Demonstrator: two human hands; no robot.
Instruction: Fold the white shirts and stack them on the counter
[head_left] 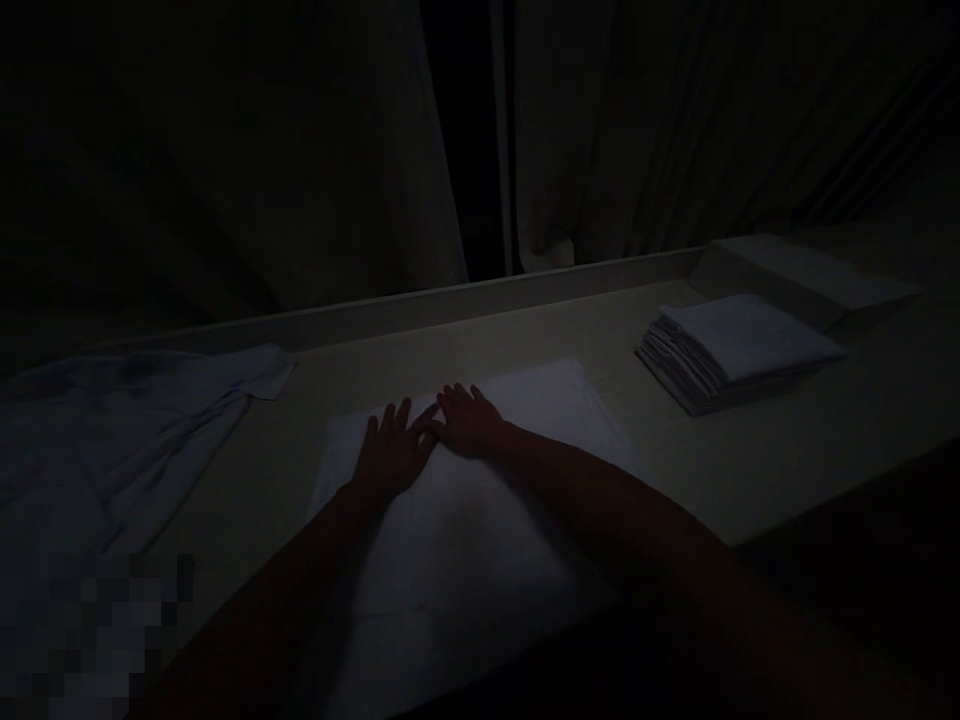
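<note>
Dimly, from the head view: left hand (pixel 391 452) and right hand (pixel 466 420) lay flat and unclenched, fingertips touching, pressed on a white cloth (pixel 480 520) spread across the pale desk (pixel 750 460), gripping nothing. Looked light, soft, limp; probably best pinched at corners or edges. Folded stack (pixel 739 350) sat well apart to the right, crumpled sheet (pixel 127 430) to the left.

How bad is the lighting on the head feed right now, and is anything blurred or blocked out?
Head view: very dim and underexposed. Both hands, left hand and right hand, lie flat on the white cloth, readable only as dark shapes. The folded stack and the crumpled cloth show faintly; the curtains nearly vanish. A pixelated block covers the bottom-left corner. No glare.
</note>
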